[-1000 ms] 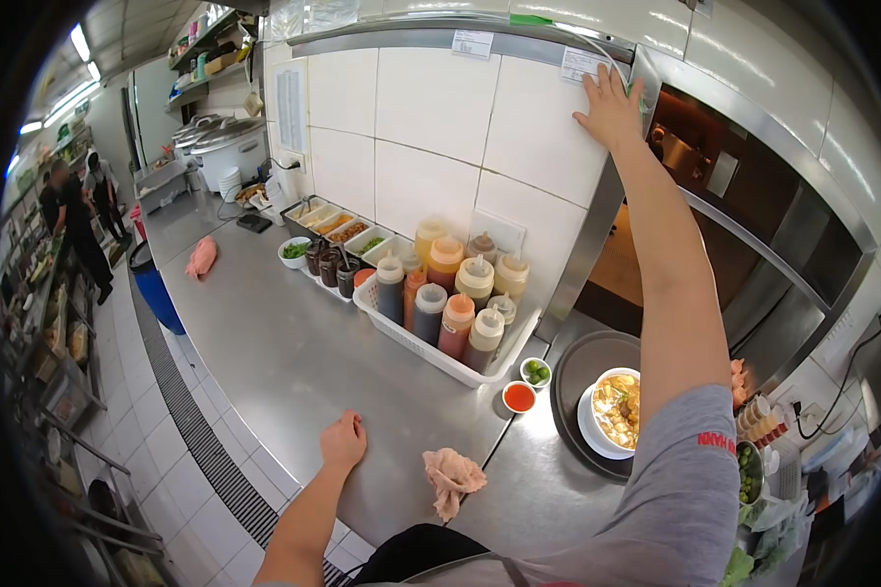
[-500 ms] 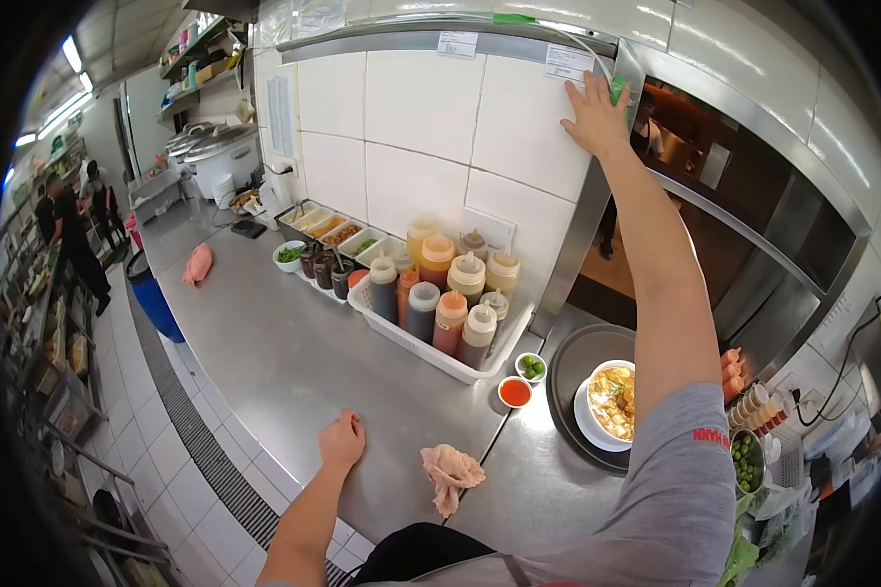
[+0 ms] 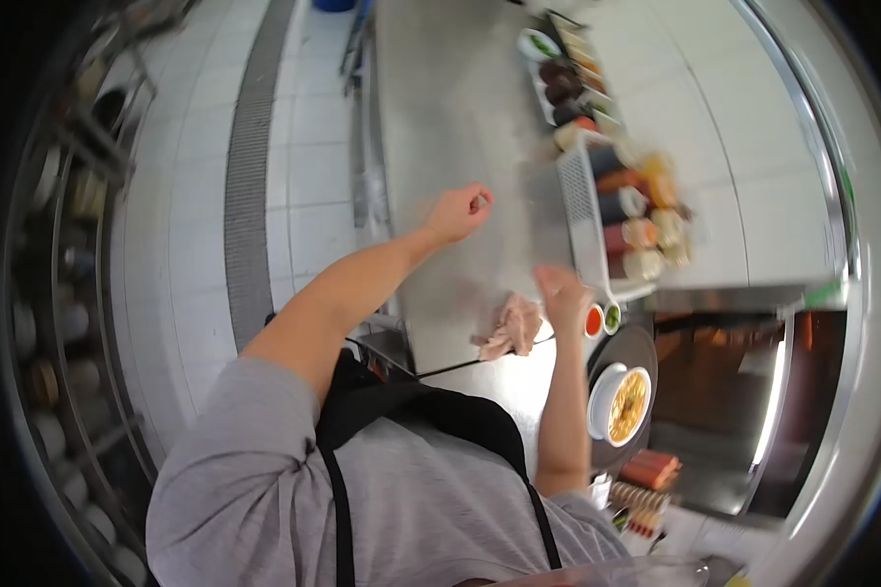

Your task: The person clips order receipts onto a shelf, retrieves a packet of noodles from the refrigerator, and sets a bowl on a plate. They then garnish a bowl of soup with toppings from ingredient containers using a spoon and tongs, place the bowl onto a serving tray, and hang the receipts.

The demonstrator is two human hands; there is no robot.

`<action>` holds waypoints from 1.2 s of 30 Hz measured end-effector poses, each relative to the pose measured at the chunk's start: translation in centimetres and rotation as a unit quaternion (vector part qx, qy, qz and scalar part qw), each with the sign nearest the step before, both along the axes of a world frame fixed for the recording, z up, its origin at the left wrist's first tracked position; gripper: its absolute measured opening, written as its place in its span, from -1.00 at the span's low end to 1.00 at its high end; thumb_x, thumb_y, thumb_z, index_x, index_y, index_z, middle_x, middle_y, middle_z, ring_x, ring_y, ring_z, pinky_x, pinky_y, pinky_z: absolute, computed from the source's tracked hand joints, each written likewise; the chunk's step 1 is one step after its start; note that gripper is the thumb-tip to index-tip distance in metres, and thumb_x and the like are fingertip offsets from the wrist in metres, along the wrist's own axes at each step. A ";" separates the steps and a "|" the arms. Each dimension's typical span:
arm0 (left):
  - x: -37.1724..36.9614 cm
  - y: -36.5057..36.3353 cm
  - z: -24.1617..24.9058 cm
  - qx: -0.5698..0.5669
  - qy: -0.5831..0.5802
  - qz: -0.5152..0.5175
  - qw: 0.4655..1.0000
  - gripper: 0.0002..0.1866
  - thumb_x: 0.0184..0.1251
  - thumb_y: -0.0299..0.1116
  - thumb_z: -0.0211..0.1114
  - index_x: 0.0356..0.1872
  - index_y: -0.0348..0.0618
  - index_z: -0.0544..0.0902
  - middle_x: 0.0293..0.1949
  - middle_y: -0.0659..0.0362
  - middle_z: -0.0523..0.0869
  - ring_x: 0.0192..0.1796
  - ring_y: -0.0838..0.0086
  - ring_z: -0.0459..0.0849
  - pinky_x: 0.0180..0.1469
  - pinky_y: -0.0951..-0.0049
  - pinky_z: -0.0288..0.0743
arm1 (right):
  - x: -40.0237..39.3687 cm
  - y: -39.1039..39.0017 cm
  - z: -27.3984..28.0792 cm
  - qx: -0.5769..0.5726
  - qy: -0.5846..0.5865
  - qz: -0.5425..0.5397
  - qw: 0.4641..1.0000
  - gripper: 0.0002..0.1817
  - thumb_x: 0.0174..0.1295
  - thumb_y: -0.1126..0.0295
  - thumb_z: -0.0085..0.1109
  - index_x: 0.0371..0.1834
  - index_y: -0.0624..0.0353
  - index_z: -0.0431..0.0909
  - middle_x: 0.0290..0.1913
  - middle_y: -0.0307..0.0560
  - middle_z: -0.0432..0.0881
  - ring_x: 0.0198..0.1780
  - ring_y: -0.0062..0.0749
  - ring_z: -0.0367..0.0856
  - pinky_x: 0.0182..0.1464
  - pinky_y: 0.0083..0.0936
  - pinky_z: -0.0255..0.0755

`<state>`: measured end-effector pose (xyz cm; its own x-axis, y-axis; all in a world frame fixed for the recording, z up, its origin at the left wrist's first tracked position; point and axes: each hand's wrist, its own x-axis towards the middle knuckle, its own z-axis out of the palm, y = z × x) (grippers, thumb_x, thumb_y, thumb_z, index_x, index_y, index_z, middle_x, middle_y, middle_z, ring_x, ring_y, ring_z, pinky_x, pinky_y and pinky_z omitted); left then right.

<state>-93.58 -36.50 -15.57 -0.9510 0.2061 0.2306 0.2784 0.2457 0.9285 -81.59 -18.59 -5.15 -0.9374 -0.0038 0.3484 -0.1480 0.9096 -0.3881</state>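
Observation:
Over the steel counter, my left hand has its fingers curled, and a small ring-like gap shows between thumb and finger; nothing is seen in it. My right hand is blurred, just beside a crumpled pinkish cloth and left of a small cup of red sauce. A cup of green pieces touches the sauce cup. On a round dark tray stands a white bowl of yellowish food.
A white basket of squeeze bottles stands along the wall, with dark jars and topping trays beyond. Racks line the far left across the tiled floor. Below the tray are red-capped bottles.
The camera view has turned and tipped downward. My right hand has come down from the ticket rail to beside the cloth. My left hand has lifted off the counter.

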 end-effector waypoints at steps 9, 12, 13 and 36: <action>1.0 -14.9 -14.3 0.170 -0.173 0.249 0.938 -0.84 0.07 -0.31 0.15 -0.41 -0.19 0.56 -0.65 0.19 0.54 -0.59 0.47 0.50 -0.54 0.48 0.33 | 8.1 -5.6 -11.7 0.138 -0.004 -0.257 0.956 -0.60 0.09 0.41 -0.01 0.03 0.24 0.30 0.27 0.15 0.03 0.25 0.05 0.05 0.19 -0.15 0.02; 0.2 -16.2 -20.3 0.128 -0.405 0.206 0.882 -0.87 0.11 -0.37 0.12 -0.36 -0.18 0.53 -0.67 0.34 0.43 -0.67 0.69 0.34 -0.62 0.64 0.22 | 3.9 -6.7 -10.8 0.042 0.021 -0.139 0.989 -0.53 0.14 0.30 -0.02 0.11 0.24 0.21 0.25 0.19 0.07 0.26 0.03 0.05 0.25 -0.21 -0.08; 0.0 -16.2 -20.7 0.227 -0.457 0.177 0.842 -0.87 0.09 -0.36 0.12 -0.38 -0.17 0.52 -0.67 0.32 0.44 -0.68 0.66 0.34 -0.64 0.62 0.22 | 2.0 -8.3 -10.4 -0.021 0.037 -0.057 0.997 -0.49 0.16 0.24 -0.03 0.14 0.24 0.17 0.25 0.20 0.07 0.26 0.03 0.04 0.26 -0.22 -0.10; -16.2 -10.1 -19.5 0.326 -0.430 0.093 0.836 -0.64 0.22 -0.21 0.02 -0.08 -0.25 0.49 -0.03 0.07 0.51 0.01 0.37 0.43 0.03 0.42 0.24 | -5.4 -17.6 -10.4 0.085 -0.066 -0.136 0.985 -0.44 0.23 0.19 -0.16 0.24 0.23 0.04 0.27 0.26 -0.05 0.31 0.07 -0.11 0.26 -0.15 -0.16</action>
